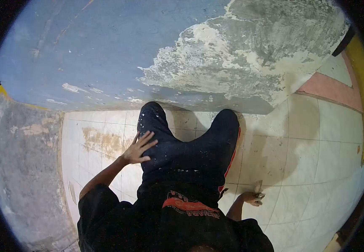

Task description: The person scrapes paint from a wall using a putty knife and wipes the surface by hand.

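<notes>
My left hand [139, 150] lies on my left thigh, its fingers spread over the dark, paint-specked trousers [182, 155]. Low beside my right hip, my right hand [252, 199] is closed around what looks like a scraper [258, 185]; its small flat blade points forward, while the handle is mostly hidden by the fingers. Both knees are close to the wall [106, 50] in front of me. Its blue paint is gone on the right, leaving a rough grey and white patch [249, 59] with ragged edges.
Pale floor tiles [304, 155] spread on both sides, with brown dust [102, 140] at the left. A bare grey wall [26, 168] stands along the left. At the right are a pink strip [331, 90] and a yellow-painted edge [362, 67].
</notes>
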Demonstrator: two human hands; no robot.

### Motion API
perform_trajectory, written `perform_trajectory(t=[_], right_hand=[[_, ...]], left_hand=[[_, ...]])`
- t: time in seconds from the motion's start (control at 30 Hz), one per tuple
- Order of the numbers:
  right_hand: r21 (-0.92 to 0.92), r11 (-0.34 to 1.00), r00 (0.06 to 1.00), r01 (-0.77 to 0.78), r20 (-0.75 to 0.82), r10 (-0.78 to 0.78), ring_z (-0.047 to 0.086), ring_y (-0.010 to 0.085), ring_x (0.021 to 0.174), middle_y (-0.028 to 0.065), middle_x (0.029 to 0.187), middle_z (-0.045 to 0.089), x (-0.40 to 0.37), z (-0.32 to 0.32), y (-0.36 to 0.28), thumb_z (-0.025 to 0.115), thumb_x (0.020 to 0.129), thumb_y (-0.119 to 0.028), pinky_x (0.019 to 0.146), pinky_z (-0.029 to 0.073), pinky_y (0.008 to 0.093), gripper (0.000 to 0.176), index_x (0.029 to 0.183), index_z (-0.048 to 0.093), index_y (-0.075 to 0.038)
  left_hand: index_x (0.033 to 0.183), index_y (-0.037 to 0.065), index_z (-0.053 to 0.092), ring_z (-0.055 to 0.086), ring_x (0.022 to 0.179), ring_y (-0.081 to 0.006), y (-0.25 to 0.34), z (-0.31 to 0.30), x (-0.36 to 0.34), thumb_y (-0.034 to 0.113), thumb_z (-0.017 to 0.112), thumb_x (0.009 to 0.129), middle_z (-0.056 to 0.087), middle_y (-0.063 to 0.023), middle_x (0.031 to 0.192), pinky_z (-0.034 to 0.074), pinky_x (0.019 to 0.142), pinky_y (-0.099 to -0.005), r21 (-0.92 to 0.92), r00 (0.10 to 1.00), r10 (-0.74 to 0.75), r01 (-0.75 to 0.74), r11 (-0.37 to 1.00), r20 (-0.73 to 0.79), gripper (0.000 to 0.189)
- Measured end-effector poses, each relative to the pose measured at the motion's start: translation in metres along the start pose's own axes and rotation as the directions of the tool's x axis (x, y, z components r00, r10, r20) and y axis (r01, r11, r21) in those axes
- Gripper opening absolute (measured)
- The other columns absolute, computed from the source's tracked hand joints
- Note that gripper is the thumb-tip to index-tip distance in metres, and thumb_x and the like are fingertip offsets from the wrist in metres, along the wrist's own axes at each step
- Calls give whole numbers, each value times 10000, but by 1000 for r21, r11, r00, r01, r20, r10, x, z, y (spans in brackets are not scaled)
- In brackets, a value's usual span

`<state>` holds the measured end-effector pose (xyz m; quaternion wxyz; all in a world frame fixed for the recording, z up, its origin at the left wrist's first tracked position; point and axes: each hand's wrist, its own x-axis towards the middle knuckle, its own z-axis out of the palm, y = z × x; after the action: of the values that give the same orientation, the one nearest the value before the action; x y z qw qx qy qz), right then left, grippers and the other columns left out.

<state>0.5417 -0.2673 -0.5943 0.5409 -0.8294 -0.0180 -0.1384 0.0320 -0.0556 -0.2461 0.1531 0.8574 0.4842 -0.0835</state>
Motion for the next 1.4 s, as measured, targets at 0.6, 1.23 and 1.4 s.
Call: perform_trajectory(t=[0.6,1.23,1.4], right_hand=[[151,986,960,75,257,-113,515,335,1033,184,1156,532,-7,4,-6,446,861,-286,887,401,435,443,1199,494,-4],[231,893,900,387,114,-420,506,313,1079,153,1210,531,-7,25,25,366,900,-467,928,373,426,605,1233,464,29],[129,883,890,452,1,-456,505,309,1089,147,1222,530,-7,58,-131,349,909,-505,936,367,424,644,1241,458,35]], left_hand=[[1150,225,572,544,1034,-256,-60,-111,74,628,616,673,576,-84,1137,409,888,-416,299,874,-284,171,939,393,626],[1170,113,519,511,1073,-293,35,73,300,532,404,879,551,-121,1138,405,900,-438,-173,597,730,-723,669,332,523],[1197,69,487,534,1035,-290,99,24,310,511,386,895,569,-142,1107,421,898,-402,-302,562,797,-738,603,220,545]])
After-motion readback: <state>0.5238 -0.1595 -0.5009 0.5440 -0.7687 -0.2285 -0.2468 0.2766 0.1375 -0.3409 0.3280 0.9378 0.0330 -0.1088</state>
